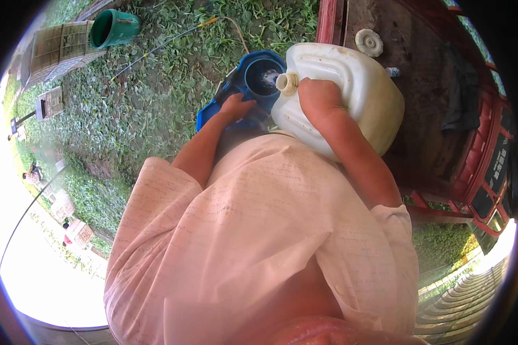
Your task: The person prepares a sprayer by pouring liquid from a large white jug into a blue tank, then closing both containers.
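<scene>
The white jug (368, 92), upper frame right of centre, is tipped toward the blue tank (206, 117). The right grip (321, 99) is curled round what seems its handle; the left grip (236, 107) is at the tank, whether pinching I cannot tell. The jug looks stiff, tough, likely heavy if full, slick when wet; handle plus underside should hold steadiest.
</scene>
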The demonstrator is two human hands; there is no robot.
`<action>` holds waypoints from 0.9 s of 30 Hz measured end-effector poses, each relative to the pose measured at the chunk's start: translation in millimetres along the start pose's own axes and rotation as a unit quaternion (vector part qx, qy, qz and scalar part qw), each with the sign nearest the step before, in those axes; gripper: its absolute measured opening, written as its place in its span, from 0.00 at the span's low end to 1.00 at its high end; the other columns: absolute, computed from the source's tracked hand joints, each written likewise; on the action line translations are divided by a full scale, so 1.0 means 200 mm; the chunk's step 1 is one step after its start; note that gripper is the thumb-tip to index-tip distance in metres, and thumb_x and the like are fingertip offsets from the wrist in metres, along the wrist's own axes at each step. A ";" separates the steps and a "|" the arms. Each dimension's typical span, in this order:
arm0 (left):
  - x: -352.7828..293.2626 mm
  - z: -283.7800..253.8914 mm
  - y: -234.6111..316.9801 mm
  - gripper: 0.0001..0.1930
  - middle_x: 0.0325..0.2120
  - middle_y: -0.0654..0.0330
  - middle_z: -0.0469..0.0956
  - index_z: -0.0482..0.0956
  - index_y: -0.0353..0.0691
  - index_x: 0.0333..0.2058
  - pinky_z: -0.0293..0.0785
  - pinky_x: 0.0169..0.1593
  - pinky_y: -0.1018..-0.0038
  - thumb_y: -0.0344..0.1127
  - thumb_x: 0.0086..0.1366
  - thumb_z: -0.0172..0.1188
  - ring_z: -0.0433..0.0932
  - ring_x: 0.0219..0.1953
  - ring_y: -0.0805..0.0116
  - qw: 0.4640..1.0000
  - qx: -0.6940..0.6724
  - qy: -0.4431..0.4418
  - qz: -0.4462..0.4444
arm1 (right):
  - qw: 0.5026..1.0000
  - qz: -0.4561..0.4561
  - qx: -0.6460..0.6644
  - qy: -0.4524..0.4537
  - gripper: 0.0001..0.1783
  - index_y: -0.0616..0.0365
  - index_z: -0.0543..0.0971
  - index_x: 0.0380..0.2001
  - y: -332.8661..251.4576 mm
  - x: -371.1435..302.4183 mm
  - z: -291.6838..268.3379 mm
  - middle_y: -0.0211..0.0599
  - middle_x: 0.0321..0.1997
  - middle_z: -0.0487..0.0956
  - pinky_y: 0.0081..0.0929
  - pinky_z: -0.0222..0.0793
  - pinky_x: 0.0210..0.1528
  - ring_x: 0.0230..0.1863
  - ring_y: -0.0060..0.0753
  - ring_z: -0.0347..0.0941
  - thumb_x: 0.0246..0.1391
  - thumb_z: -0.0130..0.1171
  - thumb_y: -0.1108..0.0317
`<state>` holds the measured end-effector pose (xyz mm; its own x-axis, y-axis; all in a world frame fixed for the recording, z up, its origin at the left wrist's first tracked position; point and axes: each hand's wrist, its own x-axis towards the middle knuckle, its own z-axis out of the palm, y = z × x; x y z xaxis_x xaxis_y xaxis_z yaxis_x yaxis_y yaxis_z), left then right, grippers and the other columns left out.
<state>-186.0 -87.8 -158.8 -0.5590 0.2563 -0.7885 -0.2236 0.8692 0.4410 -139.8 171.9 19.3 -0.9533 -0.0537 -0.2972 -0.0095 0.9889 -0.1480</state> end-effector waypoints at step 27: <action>-0.05 -0.03 0.05 0.39 0.51 0.46 0.72 0.69 0.30 0.54 0.67 0.55 0.69 0.57 0.52 0.59 0.72 0.53 0.55 1.000 0.012 -0.012 -0.009 | 0.991 0.082 0.106 0.009 0.07 0.56 0.80 0.24 0.01 0.01 0.08 0.45 0.25 0.81 0.37 0.75 0.29 0.28 0.43 0.80 0.47 0.52 0.72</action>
<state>-187.6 -84.3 -144.3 -0.5365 0.2509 -0.8058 -0.2141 0.8831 0.4175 -136.6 170.8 3.7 -0.9423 0.1094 -0.3164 0.2074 0.9327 -0.2952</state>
